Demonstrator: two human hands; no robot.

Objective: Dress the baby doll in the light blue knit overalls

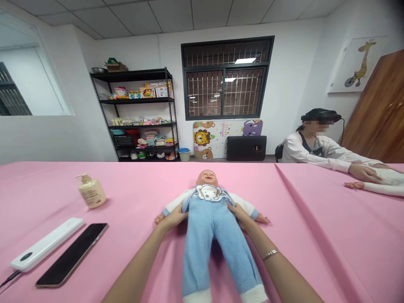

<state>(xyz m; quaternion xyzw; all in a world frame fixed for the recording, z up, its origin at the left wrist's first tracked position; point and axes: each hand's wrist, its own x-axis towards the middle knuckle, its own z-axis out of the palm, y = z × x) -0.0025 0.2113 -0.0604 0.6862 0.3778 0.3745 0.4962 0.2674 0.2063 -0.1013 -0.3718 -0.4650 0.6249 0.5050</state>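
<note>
A baby doll (207,178) lies on its back on the pink-covered table, head away from me. It wears light blue overalls (202,229) with a white elephant bib over a white long-sleeved top. At the doll's left-of-view side, my left hand (176,216) is closed on the edge of the overalls, its fingertips partly hidden. My right hand (240,213) grips the opposite edge at the same height, thumb and fingers on the blue cloth. The doll's arms are spread outward beyond both hands, and its legs point toward me.
To the left stand a pump bottle (91,191), a white corded device (47,244) and a black phone (72,254). On the right, a co-worker (315,145) handles another doll (385,183). A stocked shelf (139,101) stands against the back wall.
</note>
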